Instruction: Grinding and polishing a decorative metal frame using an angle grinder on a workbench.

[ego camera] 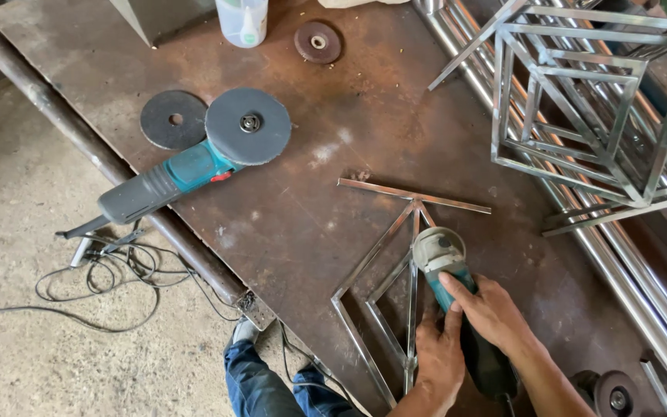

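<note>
Grinder (445, 266) sits clamped in right grip (492, 313), left grip (438, 359) flat on frame (380, 266) beside it.

A translucent white plastic bottle (242, 21) with a pale green label stands at the far edge of the rusty tabletop (333, 154), behind the larger angle grinder (194, 158).

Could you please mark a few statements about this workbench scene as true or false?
1. The right hand holds a grinder against the flat frame. True.
2. The left hand holds the second grinder. False: it rests on the flat frame; that grinder lies alone on the table.
3. A loose disc lies beside the second grinder. True.
4. The cube frame lies on the floor. False: it stands on steel tubes at the table's right.
</note>
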